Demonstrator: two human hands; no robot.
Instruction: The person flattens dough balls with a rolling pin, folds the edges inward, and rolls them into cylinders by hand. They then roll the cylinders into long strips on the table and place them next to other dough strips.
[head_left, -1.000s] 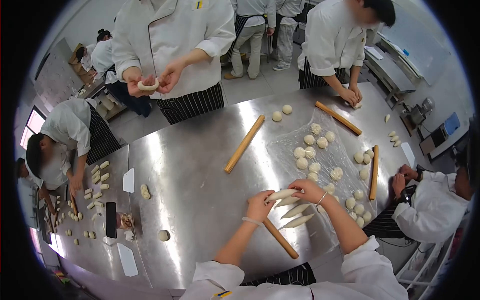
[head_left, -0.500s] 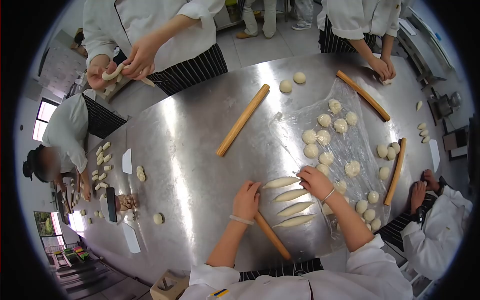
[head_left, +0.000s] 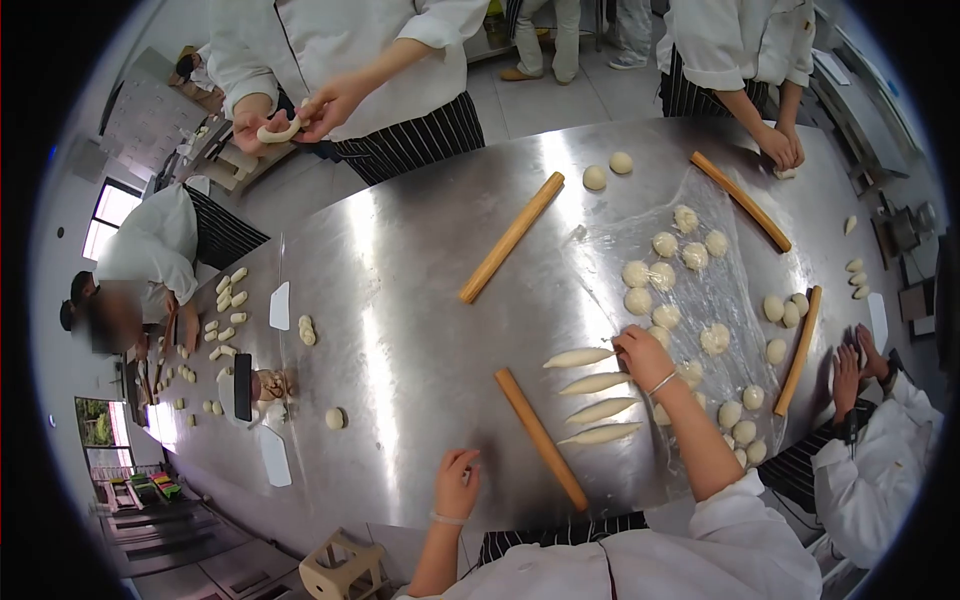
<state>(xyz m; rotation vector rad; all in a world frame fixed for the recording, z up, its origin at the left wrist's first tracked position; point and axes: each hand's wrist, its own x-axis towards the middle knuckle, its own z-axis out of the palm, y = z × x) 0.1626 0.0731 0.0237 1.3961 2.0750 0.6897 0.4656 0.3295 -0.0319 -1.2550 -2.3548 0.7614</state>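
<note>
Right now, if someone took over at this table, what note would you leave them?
Left hand: empty, resting open on the steel table near its front edge.
Right hand: at the right end of the top tapered dough strip; grip unclear.
Done: four tapered strips lie in a row beside the near rolling pin.
Left: many dough balls sit unshaped on the plastic film.

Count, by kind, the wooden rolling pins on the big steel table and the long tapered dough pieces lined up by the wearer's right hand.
Wooden rolling pins: 4
Long tapered dough pieces: 4
Total: 8
</note>
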